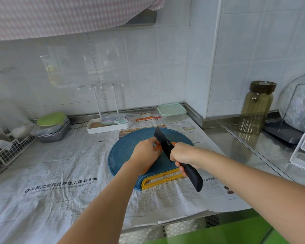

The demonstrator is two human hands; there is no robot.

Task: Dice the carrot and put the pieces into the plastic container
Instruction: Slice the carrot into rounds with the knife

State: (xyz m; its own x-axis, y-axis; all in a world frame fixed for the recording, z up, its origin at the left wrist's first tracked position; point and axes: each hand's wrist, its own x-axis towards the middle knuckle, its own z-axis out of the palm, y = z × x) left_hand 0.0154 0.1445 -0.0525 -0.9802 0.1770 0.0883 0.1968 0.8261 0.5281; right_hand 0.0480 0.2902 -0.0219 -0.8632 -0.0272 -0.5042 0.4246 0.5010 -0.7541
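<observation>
- The left hand (146, 152) curls its fingers over a long orange carrot (158, 147), pinning it to the round blue cutting board (123, 152) beneath.
- A black-bladed knife (163, 140) stands between the hands, its edge down across the carrot.
- The right hand (183, 155) grips the knife's black handle.
- A clear plastic container with a pale green lid (172, 111) sits beyond the right hand, well apart.

The orange carrot (158, 147) is lying on the round blue cutting board (123, 152), showing only in bits, with the black knife (163, 143) crossing it. The clear plastic container (172, 112) is sitting at the counter's back, wearing its pale green lid, well apart from the carrot.
</observation>
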